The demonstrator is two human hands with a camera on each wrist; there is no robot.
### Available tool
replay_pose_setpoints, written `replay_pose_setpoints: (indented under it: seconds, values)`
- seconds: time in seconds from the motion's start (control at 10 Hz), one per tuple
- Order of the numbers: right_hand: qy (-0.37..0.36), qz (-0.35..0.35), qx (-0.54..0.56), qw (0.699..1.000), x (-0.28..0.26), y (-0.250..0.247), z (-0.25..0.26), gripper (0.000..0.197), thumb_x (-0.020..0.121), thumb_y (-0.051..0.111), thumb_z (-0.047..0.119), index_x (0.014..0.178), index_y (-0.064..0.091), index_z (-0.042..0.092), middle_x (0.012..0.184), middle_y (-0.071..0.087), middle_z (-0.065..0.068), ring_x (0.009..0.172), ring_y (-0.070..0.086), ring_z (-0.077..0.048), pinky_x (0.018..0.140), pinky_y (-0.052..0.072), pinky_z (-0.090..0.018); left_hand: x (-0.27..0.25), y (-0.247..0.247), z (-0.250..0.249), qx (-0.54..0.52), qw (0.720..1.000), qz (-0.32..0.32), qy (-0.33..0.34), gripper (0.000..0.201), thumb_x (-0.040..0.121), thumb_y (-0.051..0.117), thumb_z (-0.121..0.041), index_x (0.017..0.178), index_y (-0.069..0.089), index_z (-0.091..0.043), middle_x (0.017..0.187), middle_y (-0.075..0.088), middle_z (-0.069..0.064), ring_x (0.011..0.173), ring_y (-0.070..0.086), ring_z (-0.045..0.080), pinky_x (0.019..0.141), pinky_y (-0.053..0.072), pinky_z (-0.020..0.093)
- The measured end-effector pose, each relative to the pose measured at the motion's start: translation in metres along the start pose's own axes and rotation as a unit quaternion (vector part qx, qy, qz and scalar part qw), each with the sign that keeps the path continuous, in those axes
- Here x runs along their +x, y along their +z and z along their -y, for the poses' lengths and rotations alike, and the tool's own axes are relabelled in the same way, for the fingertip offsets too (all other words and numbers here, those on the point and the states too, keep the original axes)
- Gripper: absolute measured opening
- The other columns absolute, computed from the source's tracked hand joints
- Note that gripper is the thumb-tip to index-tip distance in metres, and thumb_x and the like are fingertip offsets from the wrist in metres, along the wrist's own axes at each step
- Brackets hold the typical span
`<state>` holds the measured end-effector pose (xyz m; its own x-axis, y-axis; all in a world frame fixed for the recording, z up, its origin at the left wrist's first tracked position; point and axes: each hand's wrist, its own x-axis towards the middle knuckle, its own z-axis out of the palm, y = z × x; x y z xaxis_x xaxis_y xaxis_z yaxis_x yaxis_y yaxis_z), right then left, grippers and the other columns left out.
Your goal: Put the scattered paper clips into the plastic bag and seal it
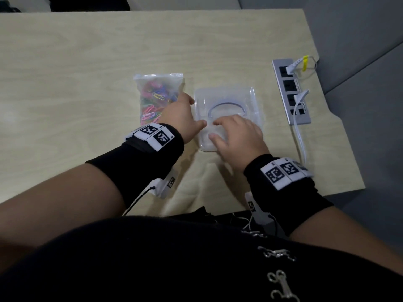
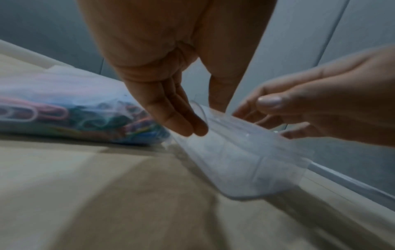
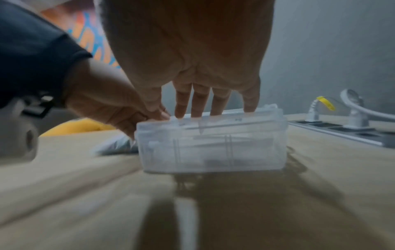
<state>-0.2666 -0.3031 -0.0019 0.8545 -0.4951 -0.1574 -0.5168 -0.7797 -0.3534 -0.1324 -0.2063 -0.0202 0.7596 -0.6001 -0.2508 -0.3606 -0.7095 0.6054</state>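
My right fingers [image 3: 199,108] reach down straight onto the top of the clear plastic box [image 1: 226,118], their tips pressing its lid; nothing is curled around it. My right hand [image 1: 237,138] covers the box's near half in the head view. My left fingers [image 2: 181,118] are also extended, tips touching the box's left edge, and the thumb lies against its near-left corner. So my left hand [image 1: 182,117] is touching the box, not gripping it, as far as I can see. The box sits flat on the pale wooden table [image 1: 76,83], with a round ring shape showing through its lid.

Just beside my left hand, touching or nearly touching the box's left side, lies the plastic bag [image 1: 158,98], flat on the table. The coloured paper clips [image 1: 152,101], pink, yellow, green and blue, are inside it. Whether its top strip is pressed closed I cannot tell.

To the right of the box, well apart, a grey power strip [image 1: 291,90] lies along the table edge with two white plugs [image 1: 302,95] in it.
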Motion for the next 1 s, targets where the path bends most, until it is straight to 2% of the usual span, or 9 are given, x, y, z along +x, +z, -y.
replay_pose_setpoints:
  seconds: [0.1, 0.2, 0.3, 0.4, 0.5, 0.7, 0.8, 0.9, 1.0]
  values:
    - [0.127, -0.072, 0.012, 0.989, 0.012, -0.005, -0.01, 0.056, 0.086, 0.059, 0.039, 0.135, 0.044, 0.018, 0.148, 0.033, -0.008, 0.137, 0.031, -0.029, 0.111, 0.029, -0.043, 0.002, -0.003, -0.005, 0.017, 1.0, 0.023, 0.005, 0.055, 0.079, 0.069, -0.032, 0.122, 0.04, -0.013, 0.095, 0.071, 0.009, 0.101, 0.062, 0.029, 0.082, 0.045, 0.035]
    - [0.222, -0.034, 0.062, 0.972, 0.019, -0.004, -0.017, 0.077, 0.092, 0.054, 0.039, 0.15, 0.014, 0.007, 0.161, 0.005, -0.01, 0.148, 0.011, -0.026, 0.118, 0.019, -0.039, 0.003, -0.005, -0.01, 0.036, 0.999, 0.037, 0.015, 0.047, 0.083, 0.066, -0.027, 0.118, 0.039, -0.011, 0.092, 0.07, 0.011, 0.096, 0.063, 0.031, 0.076, 0.043, 0.034]
    - [0.228, -0.019, 0.051, 0.972, 0.024, 0.0, -0.015, 0.074, 0.097, 0.047, 0.035, 0.151, 0.008, 0.004, 0.161, 0.003, -0.009, 0.148, 0.01, -0.024, 0.119, 0.019, -0.036, 0.0, -0.005, -0.017, 0.064, 0.996, 0.044, 0.035, 0.037, 0.088, 0.06, -0.021, 0.115, 0.038, -0.01, 0.089, 0.063, 0.01, 0.084, 0.058, 0.031, 0.07, 0.037, 0.034]
    - [0.225, -0.017, 0.03, 0.974, 0.026, 0.003, -0.011, 0.069, 0.099, 0.043, 0.032, 0.15, 0.008, 0.001, 0.161, 0.003, -0.012, 0.148, 0.01, -0.025, 0.119, 0.02, -0.036, -0.003, -0.005, -0.022, 0.097, 0.992, 0.053, 0.054, 0.031, 0.091, 0.054, -0.016, 0.116, 0.038, -0.007, 0.089, 0.051, 0.01, 0.078, 0.047, 0.027, 0.069, 0.036, 0.035]
    - [0.228, -0.005, 0.015, 0.974, 0.029, 0.004, -0.012, 0.067, 0.101, 0.039, 0.031, 0.15, 0.005, 0.001, 0.161, -0.001, -0.013, 0.149, 0.005, -0.025, 0.119, 0.017, -0.036, -0.002, -0.006, -0.023, 0.096, 0.993, 0.048, 0.055, 0.031, 0.091, 0.054, -0.016, 0.116, 0.038, -0.008, 0.095, 0.059, 0.016, 0.077, 0.047, 0.028, 0.069, 0.037, 0.036]
    - [0.226, 0.003, 0.001, 0.974, 0.045, 0.001, -0.021, 0.065, 0.102, 0.033, 0.032, 0.15, 0.002, -0.001, 0.16, -0.009, -0.016, 0.149, -0.005, -0.027, 0.12, 0.005, -0.034, 0.006, -0.008, -0.033, 0.095, 0.993, 0.036, 0.067, 0.028, 0.093, 0.051, -0.017, 0.116, 0.037, -0.007, 0.094, 0.059, 0.016, 0.078, 0.049, 0.03, 0.067, 0.034, 0.037]
    - [0.235, 0.006, -0.001, 0.972, 0.05, -0.003, -0.022, 0.065, 0.102, 0.032, 0.032, 0.15, 0.002, 0.0, 0.16, -0.01, -0.016, 0.149, -0.006, -0.027, 0.12, 0.003, -0.035, 0.009, -0.008, -0.037, 0.102, 0.992, 0.036, 0.069, 0.028, 0.095, 0.049, -0.018, 0.118, 0.036, -0.006, 0.098, 0.059, 0.018, 0.075, 0.047, 0.03, 0.066, 0.034, 0.037]
    - [0.25, 0.005, -0.011, 0.968, 0.052, -0.004, -0.023, 0.064, 0.102, 0.032, 0.034, 0.151, 0.004, 0.005, 0.16, -0.011, -0.012, 0.149, -0.007, -0.026, 0.121, 0.005, -0.043, 0.011, -0.009, -0.034, 0.091, 0.992, 0.024, 0.081, 0.033, 0.096, 0.048, -0.022, 0.121, 0.035, -0.007, 0.101, 0.061, 0.019, 0.085, 0.056, 0.035, 0.068, 0.036, 0.037]
    - [0.246, -0.008, -0.019, 0.969, 0.051, -0.01, -0.021, 0.061, 0.101, 0.032, 0.036, 0.151, 0.008, 0.011, 0.161, -0.01, -0.009, 0.149, -0.007, -0.026, 0.12, 0.004, -0.049, 0.008, -0.019, -0.023, 0.045, 0.997, 0.002, 0.056, 0.037, 0.096, 0.046, -0.03, 0.127, 0.033, -0.013, 0.09, 0.061, 0.012, 0.086, 0.059, 0.032, 0.071, 0.038, 0.035]
